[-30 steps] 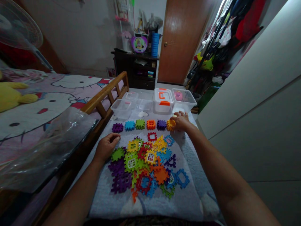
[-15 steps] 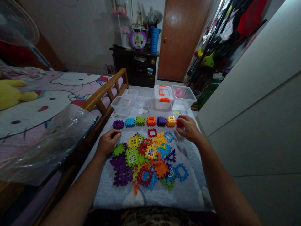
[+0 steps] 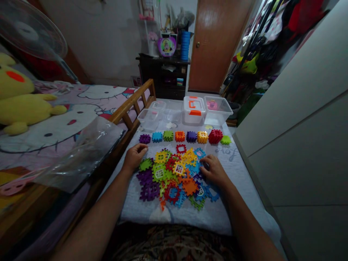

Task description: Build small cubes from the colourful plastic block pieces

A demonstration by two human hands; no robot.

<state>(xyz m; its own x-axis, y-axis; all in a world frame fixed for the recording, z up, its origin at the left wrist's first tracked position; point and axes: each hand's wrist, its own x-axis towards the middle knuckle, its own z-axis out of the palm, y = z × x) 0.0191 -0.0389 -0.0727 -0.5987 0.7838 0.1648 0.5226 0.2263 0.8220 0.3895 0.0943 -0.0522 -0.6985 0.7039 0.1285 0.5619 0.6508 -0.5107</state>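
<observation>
A heap of flat interlocking plastic tiles (image 3: 176, 177) in many colours lies on a pale cloth (image 3: 233, 170). Beyond it stands a row of assembled cubes (image 3: 179, 136), from a purple one (image 3: 144, 138) at the left to a red one (image 3: 215, 136), with a green piece (image 3: 225, 140) at the right end. My left hand (image 3: 134, 156) rests curled at the heap's left edge, next to a green tile (image 3: 146, 164). My right hand (image 3: 214, 172) lies on the heap's right side with its fingers on blue tiles; whether it grips one is hidden.
Clear plastic boxes (image 3: 217, 108) and a white box with orange clasps (image 3: 193, 108) stand behind the row. A wooden bed rail (image 3: 130, 107) and a bed with a yellow plush toy (image 3: 21, 98) are at the left. A white cabinet wall (image 3: 293, 119) runs along the right.
My right hand let go of the red cube at the row's right end and came back to the heap. A green piece now lies beside the red cube. The left hand stayed put.
</observation>
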